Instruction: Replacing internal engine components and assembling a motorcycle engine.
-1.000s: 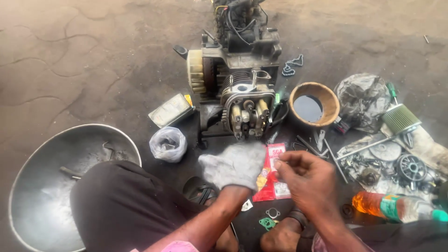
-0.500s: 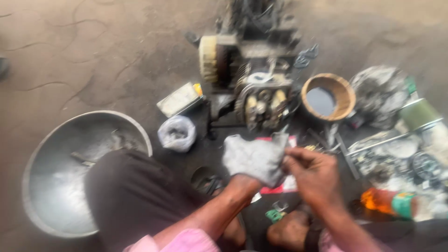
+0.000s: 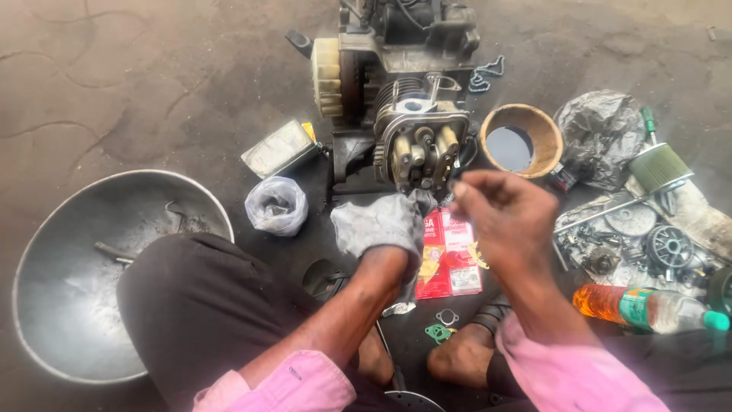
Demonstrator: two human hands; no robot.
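Left hand (image 3: 379, 226), grey cloth glove, fingers curled down, grasp unclear | Right hand (image 3: 503, 210), bare, fingertips pinched on something too small to tell | Engine cylinder head (image 3: 421, 145) just beyond both hands, right nearer | Red packet (image 3: 448, 252) lies between hands.

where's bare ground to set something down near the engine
Bare ground lies left of the engine, above the metal bowl and beyond the flat tin. Right of the round ring it is crowded with gears, a bag and a bottle.
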